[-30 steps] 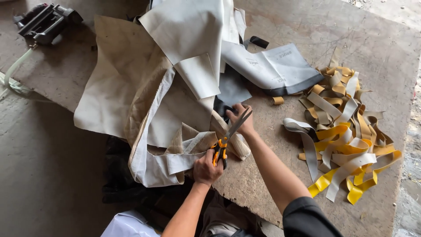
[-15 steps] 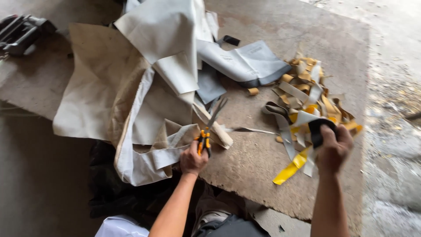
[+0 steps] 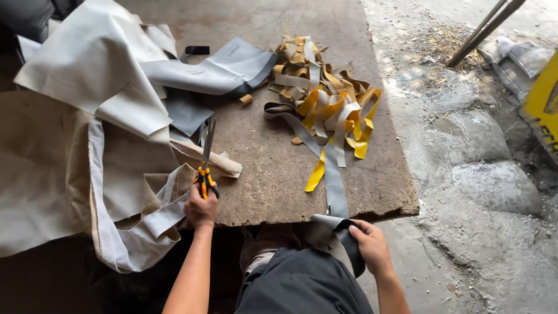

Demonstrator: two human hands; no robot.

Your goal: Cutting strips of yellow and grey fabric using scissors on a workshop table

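My left hand (image 3: 200,207) grips orange-handled scissors (image 3: 205,166), blades pointing away over the wooden board (image 3: 273,174). Beside them lie big sheets of pale grey and beige material (image 3: 93,134), one rolled edge next to the blades. My right hand (image 3: 370,247) holds the near end of a long grey strip (image 3: 335,186) that runs from the board's front edge, over my lap, toward a heap of yellow, tan and grey cut strips (image 3: 322,99).
The board rests on rough, dusty concrete ground (image 3: 476,174). A folded grey sheet (image 3: 221,70) lies at the far middle. A yellow object (image 3: 543,102) and a slanted metal rod (image 3: 482,32) stand at the right.
My right hand has come down from the strip heap to the board's front edge, pulling a grey strip toward me. The view has shifted right. The left hand stays on the scissors.
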